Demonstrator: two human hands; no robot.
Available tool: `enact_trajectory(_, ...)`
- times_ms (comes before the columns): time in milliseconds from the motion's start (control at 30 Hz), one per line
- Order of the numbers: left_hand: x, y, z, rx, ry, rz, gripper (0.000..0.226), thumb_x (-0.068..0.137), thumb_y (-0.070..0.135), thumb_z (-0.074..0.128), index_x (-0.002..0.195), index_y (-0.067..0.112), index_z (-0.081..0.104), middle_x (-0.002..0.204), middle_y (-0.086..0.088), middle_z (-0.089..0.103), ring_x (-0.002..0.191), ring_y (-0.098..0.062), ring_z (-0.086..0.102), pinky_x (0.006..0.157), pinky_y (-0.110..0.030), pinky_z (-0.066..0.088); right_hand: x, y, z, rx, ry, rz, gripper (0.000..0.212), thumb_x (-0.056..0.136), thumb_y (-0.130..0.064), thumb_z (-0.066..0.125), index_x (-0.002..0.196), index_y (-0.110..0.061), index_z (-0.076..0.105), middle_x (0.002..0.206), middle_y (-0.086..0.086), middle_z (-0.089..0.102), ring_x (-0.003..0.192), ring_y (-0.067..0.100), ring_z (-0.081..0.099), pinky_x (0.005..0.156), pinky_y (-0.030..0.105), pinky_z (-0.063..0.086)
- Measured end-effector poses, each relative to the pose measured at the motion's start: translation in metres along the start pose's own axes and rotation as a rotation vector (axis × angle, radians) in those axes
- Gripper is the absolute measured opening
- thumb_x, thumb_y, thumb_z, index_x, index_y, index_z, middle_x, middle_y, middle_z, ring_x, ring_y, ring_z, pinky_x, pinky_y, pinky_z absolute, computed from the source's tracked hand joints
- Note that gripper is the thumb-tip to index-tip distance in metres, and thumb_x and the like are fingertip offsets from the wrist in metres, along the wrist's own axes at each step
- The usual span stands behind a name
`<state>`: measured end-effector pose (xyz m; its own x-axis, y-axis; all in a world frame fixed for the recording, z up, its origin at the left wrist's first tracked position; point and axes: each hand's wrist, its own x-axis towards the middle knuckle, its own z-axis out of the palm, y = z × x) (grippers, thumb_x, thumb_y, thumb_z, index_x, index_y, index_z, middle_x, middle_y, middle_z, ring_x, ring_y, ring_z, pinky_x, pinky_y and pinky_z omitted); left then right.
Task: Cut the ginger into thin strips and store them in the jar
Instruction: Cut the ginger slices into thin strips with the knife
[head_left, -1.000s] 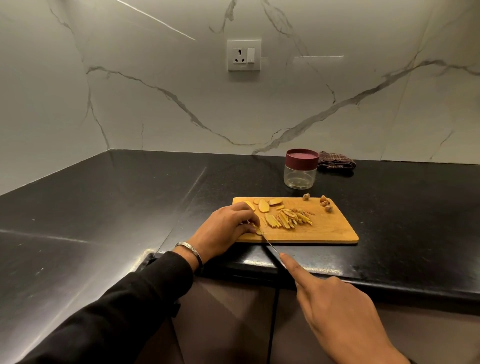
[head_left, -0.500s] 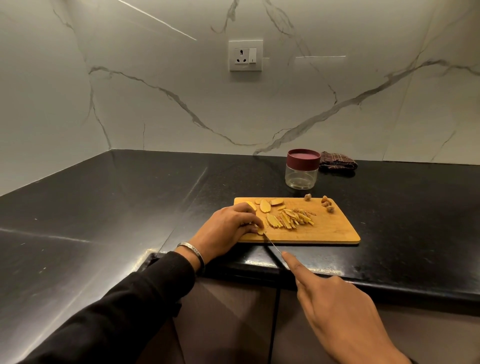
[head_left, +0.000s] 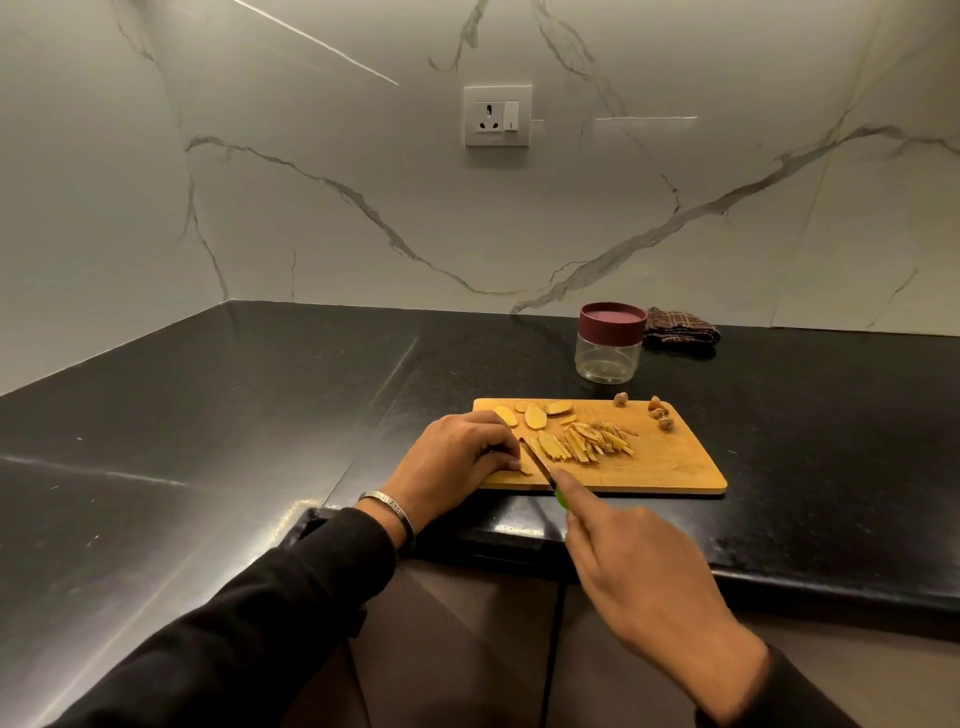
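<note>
Home kitchen, corner of L-shaped worktop. Polished black granite counter (head_left: 260, 415) meeting white marble-look backsplash (head_left: 311, 208) with grey veining. Wall socket with switch (head_left: 497, 116) set in backsplash above counter. Brown cabinet fronts (head_left: 467, 649) below counter edge. Wooden cutting board (head_left: 670, 462) near front edge, carrying sliced ginger (head_left: 597, 446). Clear storage jar (head_left: 609, 344) with maroon lid behind board; folded checked cloth (head_left: 680, 332) just beside jar, against wall.

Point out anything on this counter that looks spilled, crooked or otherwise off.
Nothing stands out. The ginger strips and slices all lie on the cutting board, the jar stands upright with its lid on, and a folded cloth sits beside it.
</note>
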<state>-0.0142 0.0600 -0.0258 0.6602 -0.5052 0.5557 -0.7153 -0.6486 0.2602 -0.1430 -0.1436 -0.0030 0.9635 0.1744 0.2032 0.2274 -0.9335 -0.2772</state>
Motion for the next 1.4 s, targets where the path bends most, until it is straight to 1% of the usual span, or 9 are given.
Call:
enact_trajectory(200,0.000,0.000,0.000,0.002,0.004,0.019,0.008,0.090,0.029,0.071,0.094,0.024,0.074,0.100,0.013,0.069,0.088,-0.004,0.064,0.077,-0.027,0.055,0.020,-0.008,0.007,0.018,-0.027,-0.009,0.054,0.108,-0.041,0.029,0.158,-0.041,0.009,0.084,-0.007,0.054,0.075,0.008,0.050,0.063,0.026,0.040)
enact_trajectory(433,0.001,-0.001,0.000,-0.002,0.001,0.016,0.007,0.090,0.027,0.071,0.095,0.024,0.074,0.100,0.013,0.068,0.088,-0.004,0.064,0.077,-0.027,0.055,0.025,-0.009,0.009,0.008,-0.033,-0.014,0.053,0.108,-0.039,0.029,0.158,-0.038,0.012,0.091,-0.005,0.057,0.081,0.011,0.053,0.067,0.028,0.041)
enact_trajectory(567,0.001,-0.001,0.000,-0.007,-0.005,0.005,0.007,0.090,0.029,0.071,0.094,0.024,0.075,0.100,0.013,0.069,0.089,-0.003,0.064,0.078,-0.024,0.054,0.011,-0.007,0.009,0.036,-0.044,-0.029,0.056,0.108,-0.037,0.030,0.159,-0.036,0.007,0.087,-0.006,0.054,0.076,0.010,0.049,0.064,0.026,0.036)
enact_trajectory(700,0.000,-0.001,0.000,-0.013,0.001,-0.007,0.007,0.089,0.028,0.073,0.093,0.023,0.075,0.098,0.012,0.069,0.087,-0.004,0.064,0.076,-0.023,0.054,-0.016,-0.003,0.006,0.020,-0.066,-0.016,0.058,0.107,-0.038,0.029,0.158,-0.041,0.000,0.078,-0.006,0.052,0.068,0.010,0.050,0.060,0.027,0.037)
enact_trajectory(833,0.000,-0.001,-0.001,-0.020,-0.003,-0.012,0.008,0.088,0.027,0.074,0.094,0.022,0.074,0.097,0.012,0.069,0.086,-0.003,0.063,0.076,-0.024,0.054,-0.034,-0.002,0.000,-0.088,-0.130,0.045,0.060,0.108,-0.036,0.027,0.153,-0.050,-0.011,0.076,-0.005,0.043,0.062,0.009,0.040,0.057,0.029,0.032)
enact_trajectory(933,0.000,-0.001,0.000,-0.008,-0.016,-0.012,0.011,0.089,0.028,0.072,0.098,0.023,0.073,0.100,0.012,0.068,0.088,-0.004,0.063,0.078,-0.026,0.055,-0.036,0.002,-0.003,-0.162,-0.175,0.081,0.065,0.108,-0.033,0.027,0.148,-0.056,-0.018,0.074,-0.004,0.040,0.058,0.011,0.035,0.055,0.031,0.030)
enact_trajectory(1133,0.001,-0.001,0.000,0.039,-0.073,-0.010,0.021,0.094,0.029,0.066,0.113,0.025,0.074,0.118,0.008,0.063,0.102,-0.006,0.061,0.090,-0.024,0.053,-0.038,0.008,0.000,-0.162,-0.157,0.088,0.063,0.108,-0.038,0.024,0.145,-0.060,-0.020,0.076,-0.004,0.045,0.060,0.014,0.039,0.062,0.032,0.036)
enact_trajectory(1300,0.001,-0.002,0.001,0.052,-0.130,-0.004,0.027,0.095,0.027,0.064,0.122,0.027,0.071,0.118,0.008,0.058,0.101,-0.004,0.055,0.089,-0.020,0.049,-0.038,0.010,0.003,-0.121,-0.125,0.073,0.059,0.108,-0.041,0.022,0.145,-0.060,-0.020,0.075,-0.005,0.045,0.060,0.011,0.039,0.062,0.032,0.035)
enact_trajectory(1400,0.001,-0.001,0.001,0.030,-0.098,-0.006,0.028,0.095,0.028,0.064,0.123,0.026,0.070,0.118,0.009,0.060,0.100,-0.001,0.055,0.088,-0.016,0.048,-0.037,0.012,0.003,-0.086,-0.119,0.061,0.059,0.108,-0.043,0.023,0.149,-0.057,-0.017,0.075,-0.005,0.046,0.063,0.011,0.043,0.063,0.032,0.037)
